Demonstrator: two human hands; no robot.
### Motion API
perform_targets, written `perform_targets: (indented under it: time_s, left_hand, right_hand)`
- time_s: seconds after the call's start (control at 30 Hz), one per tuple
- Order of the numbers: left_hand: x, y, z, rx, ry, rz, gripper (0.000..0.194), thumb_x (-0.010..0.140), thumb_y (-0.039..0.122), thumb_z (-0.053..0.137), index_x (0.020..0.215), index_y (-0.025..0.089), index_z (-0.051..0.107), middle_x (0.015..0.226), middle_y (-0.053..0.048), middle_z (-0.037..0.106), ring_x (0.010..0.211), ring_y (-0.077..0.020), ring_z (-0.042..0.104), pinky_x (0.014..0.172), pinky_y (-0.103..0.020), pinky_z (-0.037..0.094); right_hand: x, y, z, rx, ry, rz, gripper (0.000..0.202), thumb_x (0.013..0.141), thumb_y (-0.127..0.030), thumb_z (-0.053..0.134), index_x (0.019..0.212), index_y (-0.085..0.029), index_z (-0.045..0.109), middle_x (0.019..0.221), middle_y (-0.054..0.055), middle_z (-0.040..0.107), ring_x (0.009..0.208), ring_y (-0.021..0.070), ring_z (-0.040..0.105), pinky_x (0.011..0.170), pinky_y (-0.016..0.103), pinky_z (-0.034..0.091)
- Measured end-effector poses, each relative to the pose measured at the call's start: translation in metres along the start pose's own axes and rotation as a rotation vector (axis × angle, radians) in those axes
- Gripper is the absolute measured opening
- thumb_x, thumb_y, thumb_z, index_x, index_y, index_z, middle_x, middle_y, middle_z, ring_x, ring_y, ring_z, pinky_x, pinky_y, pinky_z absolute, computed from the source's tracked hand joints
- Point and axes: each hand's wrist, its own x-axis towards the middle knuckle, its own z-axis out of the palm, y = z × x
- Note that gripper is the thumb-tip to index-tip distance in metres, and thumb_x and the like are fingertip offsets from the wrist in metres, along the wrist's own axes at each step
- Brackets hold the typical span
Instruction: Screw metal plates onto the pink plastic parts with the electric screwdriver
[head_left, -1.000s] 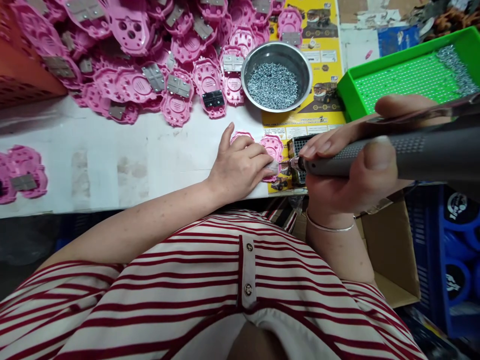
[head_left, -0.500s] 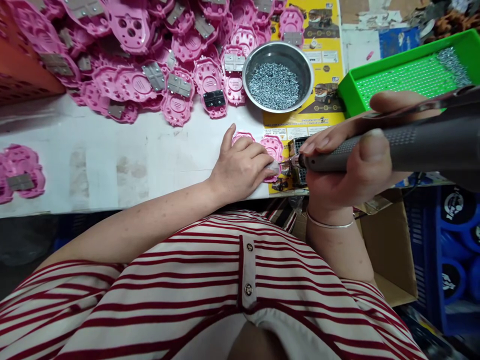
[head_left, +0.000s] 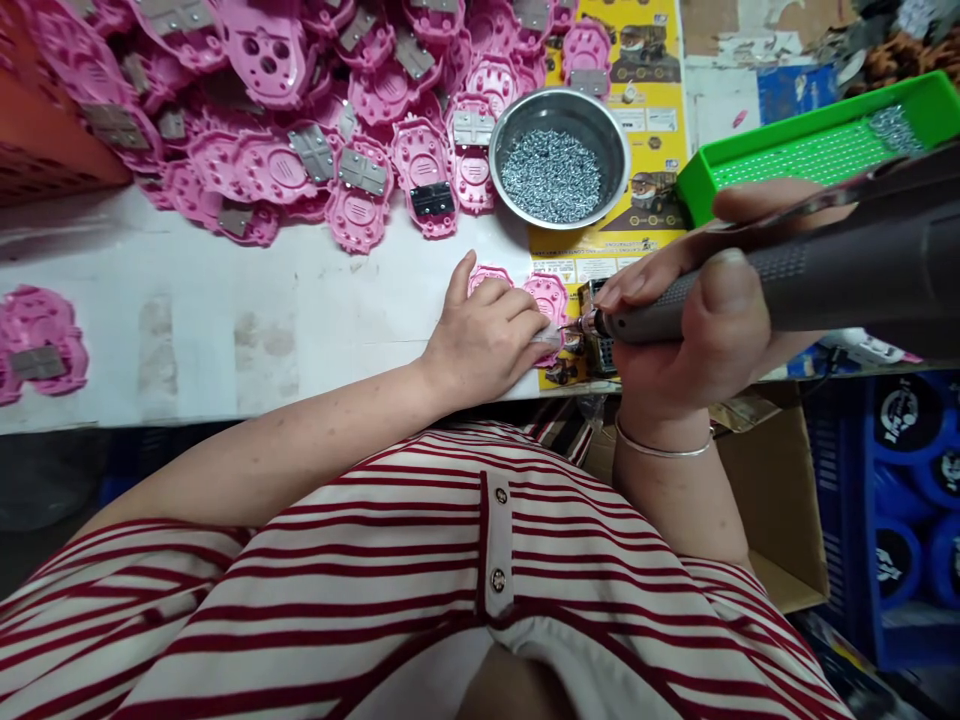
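Pink casing lies under the left hand's fingertips, their grip unclear; the right hand wraps a gray screwdriver, tip at the casing.

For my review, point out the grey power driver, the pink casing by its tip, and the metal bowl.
Grey power driver (head_left: 832, 268): head view, side of its body.
Pink casing (head_left: 546, 293): head view, its uncovered far half.
Metal bowl (head_left: 556, 110): head view, bare inner wall, far side.
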Motion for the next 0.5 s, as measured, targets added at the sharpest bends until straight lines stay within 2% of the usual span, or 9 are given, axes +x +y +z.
perform_targets:
  time_s: [0.13,0.2,0.3,0.5]
  left_hand:
    - [0.000,0.000,0.000,0.009,0.007,0.009,0.028,0.096,0.045,0.058,0.098,0.024,0.076,0.102,-0.005,0.074,0.102,-0.0281,0.061,0.119,-0.067,0.024]
    - [0.000,0.000,0.000,0.013,0.014,0.010,0.028,0.096,0.046,0.058,0.098,0.024,0.076,0.102,-0.005,0.074,0.101,-0.0279,0.061,0.119,-0.067,0.025]
    - [0.000,0.000,0.000,0.015,0.021,0.014,0.029,0.096,0.047,0.058,0.098,0.024,0.076,0.102,-0.004,0.075,0.101,-0.0278,0.061,0.118,-0.066,0.027]
    - [0.002,0.000,0.000,-0.001,0.015,0.003,0.025,0.094,0.046,0.062,0.097,0.025,0.076,0.104,-0.003,0.075,0.101,-0.0271,0.061,0.117,-0.064,0.029]
  right_hand:
    - [0.000,-0.001,0.001,-0.106,0.002,-0.013,0.033,0.085,-0.053,0.066,0.107,-0.029,0.059,0.087,-0.004,0.059,0.047,0.0028,0.048,0.045,0.023,0.047]
    - [0.001,0.000,0.002,-0.103,-0.006,-0.042,0.026,0.087,-0.047,0.065,0.108,-0.030,0.062,0.081,-0.005,0.058,0.047,0.0033,0.049,0.045,0.021,0.048]
    - [0.002,0.004,0.003,-0.049,-0.037,-0.097,0.023,0.087,-0.042,0.064,0.107,-0.032,0.065,0.061,-0.007,0.047,0.042,0.0053,0.047,0.040,0.021,0.046]
    - [0.003,0.017,0.001,-0.079,-0.049,-0.014,0.031,0.084,-0.058,0.065,0.098,-0.032,0.056,0.063,-0.008,0.051,0.037,0.0058,0.041,0.036,0.023,0.043]
